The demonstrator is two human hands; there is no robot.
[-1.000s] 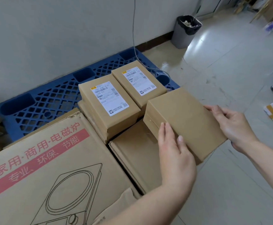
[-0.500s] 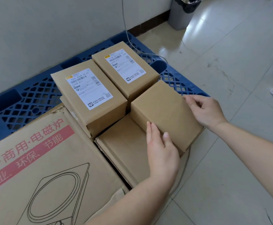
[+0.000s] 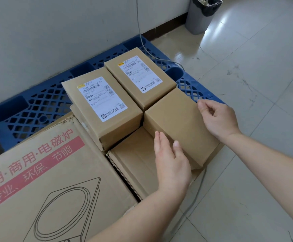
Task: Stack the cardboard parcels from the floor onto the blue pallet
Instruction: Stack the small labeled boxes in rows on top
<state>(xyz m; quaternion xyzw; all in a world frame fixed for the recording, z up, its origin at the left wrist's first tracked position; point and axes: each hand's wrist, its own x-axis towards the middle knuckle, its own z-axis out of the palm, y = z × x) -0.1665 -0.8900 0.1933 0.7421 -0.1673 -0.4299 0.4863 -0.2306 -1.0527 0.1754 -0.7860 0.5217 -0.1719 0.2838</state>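
A plain brown cardboard parcel (image 3: 180,126) with no label lies flat on a wide, low cardboard box (image 3: 133,159). Its far end is butted against two label-topped brown parcels (image 3: 103,109) (image 3: 138,75), most likely so that the top layer packs tight and nothing overhangs the blue plastic lattice pallet (image 3: 37,105) beneath. The left hand (image 3: 172,161) is released, with straight fingers laid against the parcel's near side, which looks like a push to square it into the corner. The right hand (image 3: 217,117) curls at the parcel's far right edge, probably steadying it, but I cannot tell whether it pinches that edge or only rests there. By count there are three small parcels in the top layer, two labelled and one plain. The edge of at least one more box shows under the left labelled one. There is one low box, one large printed carton with a red band (image 3: 46,172) just beside the stack, one pallet, and one grey waste bin (image 3: 201,14) standing on the tiled floor (image 3: 247,58) by the wall.
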